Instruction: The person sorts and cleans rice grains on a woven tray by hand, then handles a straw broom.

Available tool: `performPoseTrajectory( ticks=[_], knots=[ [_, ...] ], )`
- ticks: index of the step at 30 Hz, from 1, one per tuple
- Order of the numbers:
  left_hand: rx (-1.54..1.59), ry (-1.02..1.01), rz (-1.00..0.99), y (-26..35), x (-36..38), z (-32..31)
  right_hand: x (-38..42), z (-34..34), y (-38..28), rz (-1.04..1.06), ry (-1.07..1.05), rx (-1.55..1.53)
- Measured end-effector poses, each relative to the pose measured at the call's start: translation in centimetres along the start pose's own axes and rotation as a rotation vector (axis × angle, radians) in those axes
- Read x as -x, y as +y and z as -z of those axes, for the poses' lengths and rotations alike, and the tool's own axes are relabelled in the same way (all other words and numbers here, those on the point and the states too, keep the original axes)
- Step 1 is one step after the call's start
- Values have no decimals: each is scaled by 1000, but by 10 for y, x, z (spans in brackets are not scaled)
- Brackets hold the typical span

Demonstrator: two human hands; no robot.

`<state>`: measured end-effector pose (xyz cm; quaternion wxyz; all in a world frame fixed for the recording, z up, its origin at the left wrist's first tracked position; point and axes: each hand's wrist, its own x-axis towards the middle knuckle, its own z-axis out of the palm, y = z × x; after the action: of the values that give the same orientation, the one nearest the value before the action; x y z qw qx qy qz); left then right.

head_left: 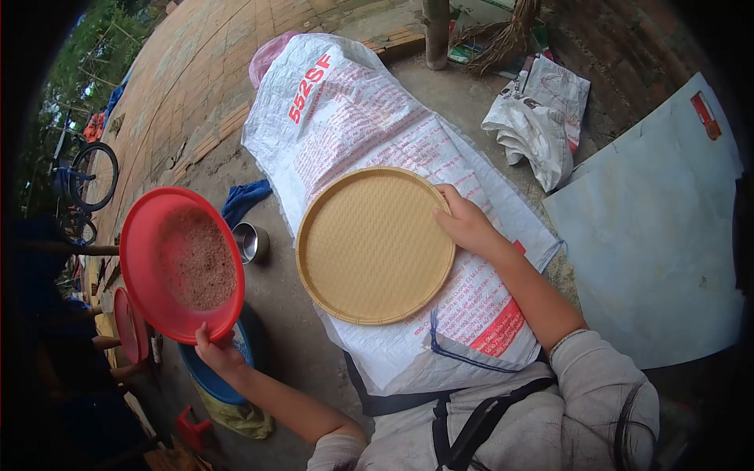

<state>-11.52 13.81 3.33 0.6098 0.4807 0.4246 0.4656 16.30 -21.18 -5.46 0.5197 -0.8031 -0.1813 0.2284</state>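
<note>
The woven tray (pixel 377 245) is over the sack (pixel 345 110).

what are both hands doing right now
Left hand: closed on the rim of the red basin, which holds brownish grains.
Right hand: closed on the edge of the round woven tray.

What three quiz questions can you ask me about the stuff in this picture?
1. True or false: the right hand holds the round woven tray.
2. What is inside the red bowl in the left hand? a) water, b) loose grainy stuff, c) leaves.
3. Fill in the gap: the big red marking on the white sack reads 552__.

Key: 1 true; 2 b; 3 SF.
</note>
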Motion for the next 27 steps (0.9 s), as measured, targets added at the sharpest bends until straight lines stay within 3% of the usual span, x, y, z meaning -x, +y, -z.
performPoseTrajectory(
  ticks=[3, 5, 7, 10, 14, 21, 25, 27],
  knots=[
    [275, -6, 127, -11, -10, -14, 0, -3, 2, 9, 3, 115],
    [235, -196, 282, -43, -24, -10, -8, -8, 18, 34, 42, -3],
    [232, -145, 446, -63, -10, -40, -16, -12, 31, 29, 56, -78],
    [214, -123, 471, -105, -3, -70, -19, -13, 32, 46, 84, -141],
    [400, -49, 658, -159, -29, -90, -15, -13, 16, -6, 53, -328],
    [329, 51, 592, -190, -96, -116, -18, -14, 18, -37, 133, -344],
    [228, 210, 499, -219, -132, -132, -22, -14, 18, -62, 129, -335],
    [307, 401, 528, -231, -141, -143, -19, -13, 18, -60, 133, -330]
  ],
)
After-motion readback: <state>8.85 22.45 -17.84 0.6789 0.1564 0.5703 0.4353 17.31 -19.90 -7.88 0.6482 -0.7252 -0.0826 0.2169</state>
